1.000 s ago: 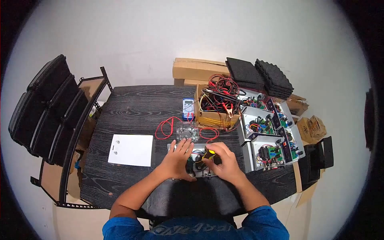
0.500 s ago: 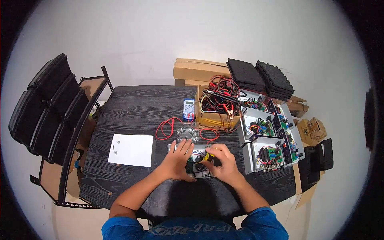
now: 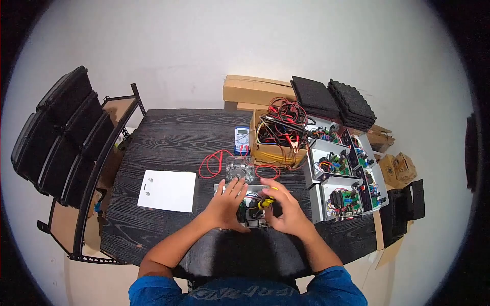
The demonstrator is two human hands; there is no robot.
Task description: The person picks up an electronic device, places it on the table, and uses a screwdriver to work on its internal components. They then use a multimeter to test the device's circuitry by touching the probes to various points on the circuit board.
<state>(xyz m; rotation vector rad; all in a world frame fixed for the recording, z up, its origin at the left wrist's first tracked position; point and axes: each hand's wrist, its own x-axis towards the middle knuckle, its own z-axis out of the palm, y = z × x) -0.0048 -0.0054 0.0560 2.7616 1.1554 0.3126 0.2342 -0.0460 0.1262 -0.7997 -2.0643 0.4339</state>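
The case (image 3: 254, 188) looks unfinished, uncovered; left hand (image 3: 223, 210) spreads over it, right hand (image 3: 292, 214) curves around a screwdriver (image 3: 265, 202), grip unclear.

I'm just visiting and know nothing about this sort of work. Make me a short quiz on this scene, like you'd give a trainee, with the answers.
1. Multiple choice: What is the left hand spread over?
A) The white panel
B) The open case with wiring inside
C) The black foam sheets

2. True or false: The multimeter lies to the left of the cardboard box heaped with cables.

3. Fill in the blank: The tool at the right hand is coloured black and ____.

Key: 1. B; 2. True; 3. yellow
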